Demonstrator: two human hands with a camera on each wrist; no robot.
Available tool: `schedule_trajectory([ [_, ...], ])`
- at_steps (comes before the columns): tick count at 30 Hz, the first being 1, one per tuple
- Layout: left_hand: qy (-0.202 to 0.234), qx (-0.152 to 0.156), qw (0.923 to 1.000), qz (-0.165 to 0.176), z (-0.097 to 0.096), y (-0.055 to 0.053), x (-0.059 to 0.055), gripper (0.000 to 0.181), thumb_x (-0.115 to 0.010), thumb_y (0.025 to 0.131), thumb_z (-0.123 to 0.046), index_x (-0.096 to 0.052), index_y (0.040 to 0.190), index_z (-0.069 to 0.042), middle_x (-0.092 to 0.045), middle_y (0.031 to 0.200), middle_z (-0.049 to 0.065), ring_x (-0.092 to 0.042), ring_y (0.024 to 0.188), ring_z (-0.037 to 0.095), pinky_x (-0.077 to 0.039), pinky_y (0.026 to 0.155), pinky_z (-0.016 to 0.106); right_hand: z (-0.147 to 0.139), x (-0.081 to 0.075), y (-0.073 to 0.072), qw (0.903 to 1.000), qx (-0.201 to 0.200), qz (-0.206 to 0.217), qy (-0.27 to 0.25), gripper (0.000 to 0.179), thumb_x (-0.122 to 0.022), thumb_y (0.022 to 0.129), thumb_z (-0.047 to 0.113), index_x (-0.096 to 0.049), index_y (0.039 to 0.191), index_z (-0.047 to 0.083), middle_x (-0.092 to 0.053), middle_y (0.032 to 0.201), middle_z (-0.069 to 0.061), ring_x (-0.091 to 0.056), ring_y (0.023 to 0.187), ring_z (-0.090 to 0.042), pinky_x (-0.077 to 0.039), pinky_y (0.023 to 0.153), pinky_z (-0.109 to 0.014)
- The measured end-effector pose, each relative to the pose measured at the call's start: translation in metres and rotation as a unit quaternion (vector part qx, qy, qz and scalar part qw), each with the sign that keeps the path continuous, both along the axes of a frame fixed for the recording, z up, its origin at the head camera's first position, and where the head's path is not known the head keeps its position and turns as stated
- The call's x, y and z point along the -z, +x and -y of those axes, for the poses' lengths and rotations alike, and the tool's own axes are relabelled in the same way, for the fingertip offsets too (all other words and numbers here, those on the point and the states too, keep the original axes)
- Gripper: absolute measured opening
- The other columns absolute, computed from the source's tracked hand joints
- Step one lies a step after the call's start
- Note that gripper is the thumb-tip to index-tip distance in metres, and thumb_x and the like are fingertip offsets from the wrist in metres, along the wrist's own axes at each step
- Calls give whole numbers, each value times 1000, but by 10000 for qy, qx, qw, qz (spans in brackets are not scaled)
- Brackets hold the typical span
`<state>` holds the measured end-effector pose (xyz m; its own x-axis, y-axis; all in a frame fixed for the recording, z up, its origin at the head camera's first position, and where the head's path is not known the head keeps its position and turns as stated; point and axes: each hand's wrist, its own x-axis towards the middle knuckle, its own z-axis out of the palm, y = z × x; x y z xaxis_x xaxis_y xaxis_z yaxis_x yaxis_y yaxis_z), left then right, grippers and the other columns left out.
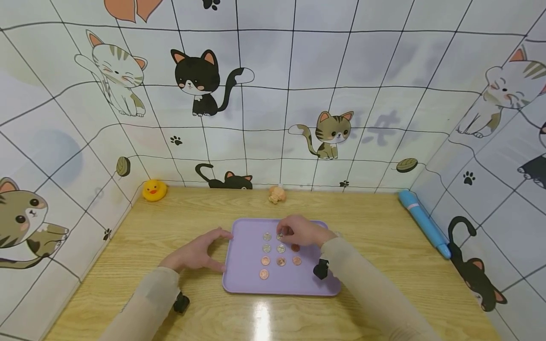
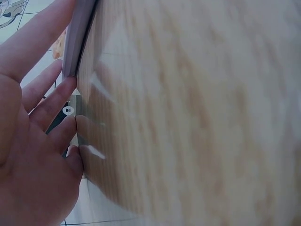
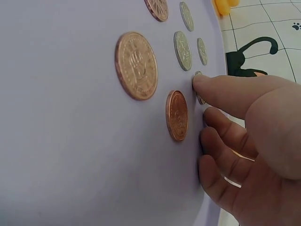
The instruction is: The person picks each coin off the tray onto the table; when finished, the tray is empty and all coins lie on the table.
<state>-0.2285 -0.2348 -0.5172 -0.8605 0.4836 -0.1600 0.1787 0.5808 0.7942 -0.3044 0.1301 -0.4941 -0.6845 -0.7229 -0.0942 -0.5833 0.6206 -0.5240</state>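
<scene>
At ten o'clock from the lilac tray (image 1: 244, 251), with twelve facing the wall, a yellow duck (image 1: 155, 190) is sitting at the desk's (image 1: 192, 203) back edge. At nine, the left hand (image 1: 198, 251) is resting with fingers spread, thumb and fingertips touching the rim; this light bracing should be enough to stop the tray sliding. Inside that rim, a bare strip is leaving room before the left column of coins (image 1: 266, 248), whose lone lowest copper coin (image 1: 264, 274) is lying toward eight. At twelve, a beige figurine (image 1: 277, 194) is standing beyond the far rim. Nearer, also toward twelve, the right hand's (image 1: 303, 230) thumb and curled fingers are pinching a silver coin (image 1: 279, 237); whether it is lying flat or lifted, I cannot tell. Neighbours are lying near it at nine and six, so gripping by the edge and keeping the knuckles high would suit best. Under that hand, toward two, a copper coin (image 1: 295, 247) is needing care too. The widest free tray floor is stretching from four to six. Outside, between two and three, a blue pen-shaped object (image 1: 424, 225) is lying against the wall, well apart.
</scene>
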Motion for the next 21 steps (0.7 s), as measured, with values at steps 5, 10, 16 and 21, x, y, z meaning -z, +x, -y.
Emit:
schedule_trajectory([
  [5,36,23,10000,24,0,1,-1,83,-97,75,-27,-55,146,-22,-38,166,12,-26,156,43,-16,125,70,2,-2,1,9999,48,54,98,9,-75,98,12,-72,105,15,-64,90,7,-56,80,-10,-51,76,-30],
  [10,53,50,10000,26,-1,1,-2,83,-97,75,-26,-55,146,-21,-39,166,12,-26,156,43,-15,125,70,3,-3,0,9996,32,78,271,6,-73,99,12,-71,104,16,-63,90,7,-56,81,-10,-51,77,-30],
  [16,131,81,9999,47,0,1,-1,83,-97,75,-25,-55,146,-20,-41,164,11,-26,155,42,-14,125,70,3,-2,-3,9991,34,249,333,5,-72,99,12,-69,103,14,-63,91,6,-56,84,-11,-51,80,-31],
  [21,82,82,9999,8,0,0,-2,84,-98,74,-27,-55,146,-21,-40,164,10,-27,155,42,-16,125,69,3,-3,-4,9988,4,324,366,5,-72,98,11,-68,102,12,-62,90,6,-55,84,-11,-50,80,-30],
])
